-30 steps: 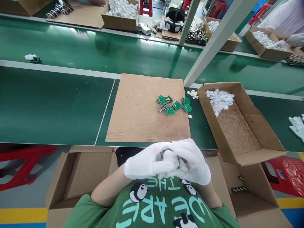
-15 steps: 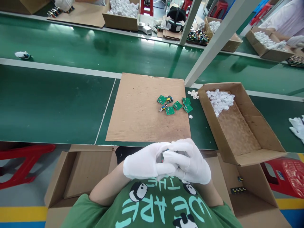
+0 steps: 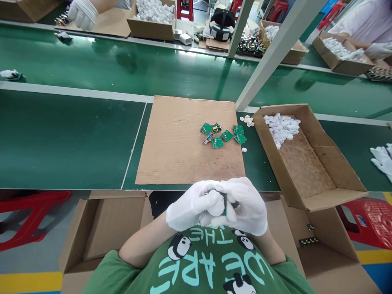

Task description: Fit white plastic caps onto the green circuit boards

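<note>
My left hand (image 3: pixel 190 208) and my right hand (image 3: pixel 249 208), both in white gloves, meet in front of my chest near the table's edge. Between their fingers is a small circuit board (image 3: pixel 225 200), mostly hidden, with a round white piece (image 3: pixel 216 208) against its left side. Both hands are closed around this assembly. Beyond them lies a cardboard sheet (image 3: pixel 180 139) bearing several green circuit boards (image 3: pixel 227 135) near its right side. Small white discs (image 3: pixel 247 120) lie just right of the sheet.
A cardboard box (image 3: pixel 309 167) with white pieces (image 3: pixel 281 128) stands at right. Open boxes (image 3: pixel 113 228) flank me below the table. A slanted white post (image 3: pixel 269 61) rises behind the sheet. Assemblies (image 3: pixel 11 75) lie on the green belt (image 3: pixel 171 69); a co-worker's gloved hand (image 3: pixel 82 15) is across it.
My hands have turned the held assembly, so its white round piece and dark edge now show. The belt assembly has moved left, another appears behind it, and the co-worker's hand reaches out.
</note>
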`<action>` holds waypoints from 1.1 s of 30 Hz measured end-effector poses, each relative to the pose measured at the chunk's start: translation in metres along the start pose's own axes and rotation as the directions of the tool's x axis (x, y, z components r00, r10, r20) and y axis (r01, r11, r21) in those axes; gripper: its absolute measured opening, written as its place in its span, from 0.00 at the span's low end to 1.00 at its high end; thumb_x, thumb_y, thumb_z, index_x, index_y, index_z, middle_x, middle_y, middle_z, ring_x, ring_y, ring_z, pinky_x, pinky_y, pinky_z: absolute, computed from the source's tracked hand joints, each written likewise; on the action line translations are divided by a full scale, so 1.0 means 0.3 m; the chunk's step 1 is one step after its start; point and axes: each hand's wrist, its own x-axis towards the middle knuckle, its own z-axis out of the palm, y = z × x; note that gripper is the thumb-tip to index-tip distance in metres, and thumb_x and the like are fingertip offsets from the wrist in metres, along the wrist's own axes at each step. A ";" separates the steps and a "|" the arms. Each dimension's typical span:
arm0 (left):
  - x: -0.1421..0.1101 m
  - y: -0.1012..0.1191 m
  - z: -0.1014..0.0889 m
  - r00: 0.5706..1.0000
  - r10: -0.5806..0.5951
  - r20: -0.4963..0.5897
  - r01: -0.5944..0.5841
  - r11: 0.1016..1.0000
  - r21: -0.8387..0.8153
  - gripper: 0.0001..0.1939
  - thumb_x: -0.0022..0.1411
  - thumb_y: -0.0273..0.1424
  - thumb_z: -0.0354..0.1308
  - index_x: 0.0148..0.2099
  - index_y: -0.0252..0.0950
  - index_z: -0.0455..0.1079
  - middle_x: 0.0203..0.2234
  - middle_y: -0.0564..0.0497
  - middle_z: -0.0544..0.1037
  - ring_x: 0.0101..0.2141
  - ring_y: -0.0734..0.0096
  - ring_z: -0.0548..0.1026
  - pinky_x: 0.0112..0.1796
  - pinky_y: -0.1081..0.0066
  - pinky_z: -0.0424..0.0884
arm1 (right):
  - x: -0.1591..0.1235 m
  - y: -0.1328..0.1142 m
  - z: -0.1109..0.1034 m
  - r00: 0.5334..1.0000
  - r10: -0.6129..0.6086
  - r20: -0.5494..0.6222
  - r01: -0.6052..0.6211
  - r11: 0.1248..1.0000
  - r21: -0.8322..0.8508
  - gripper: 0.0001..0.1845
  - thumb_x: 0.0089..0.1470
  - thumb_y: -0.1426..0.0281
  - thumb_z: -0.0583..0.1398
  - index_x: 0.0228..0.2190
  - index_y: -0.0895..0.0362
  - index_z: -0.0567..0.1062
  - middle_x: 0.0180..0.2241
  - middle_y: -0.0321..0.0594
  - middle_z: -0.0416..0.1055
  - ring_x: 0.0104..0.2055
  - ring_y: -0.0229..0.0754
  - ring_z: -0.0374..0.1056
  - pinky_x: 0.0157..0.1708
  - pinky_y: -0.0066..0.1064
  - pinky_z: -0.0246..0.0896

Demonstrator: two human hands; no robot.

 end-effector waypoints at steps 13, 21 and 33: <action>0.004 0.008 -0.010 1.000 0.027 -0.008 -0.026 0.996 0.088 0.20 0.57 0.45 0.61 0.30 0.31 0.74 0.20 0.50 0.70 0.17 0.79 0.58 0.20 0.72 0.54 | 0.050 -0.016 0.020 0.967 -0.193 -0.169 0.175 0.978 -0.114 0.16 0.62 0.60 0.59 0.49 0.52 0.69 0.40 0.45 0.74 0.37 0.42 0.72 0.35 0.35 0.73; 0.002 0.036 0.001 0.991 0.055 -0.121 -0.017 0.955 0.295 0.04 0.56 0.26 0.57 0.31 0.32 0.73 0.21 0.54 0.71 0.20 0.79 0.64 0.22 0.76 0.58 | 0.055 0.004 -0.015 0.998 -0.053 0.030 0.054 0.997 -0.058 0.25 0.60 0.57 0.61 0.56 0.51 0.65 0.40 0.44 0.75 0.40 0.46 0.73 0.40 0.39 0.71; -0.005 0.004 -0.126 0.839 0.113 -0.533 -0.152 0.988 -0.029 0.31 0.61 0.49 0.60 0.60 0.37 0.64 0.51 0.37 0.75 0.23 0.76 0.74 0.22 0.74 0.66 | 0.457 0.324 -0.044 0.863 0.346 0.367 -0.312 0.938 -0.150 0.20 0.65 0.70 0.56 0.57 0.55 0.67 0.43 0.37 0.77 0.43 0.36 0.74 0.50 0.32 0.68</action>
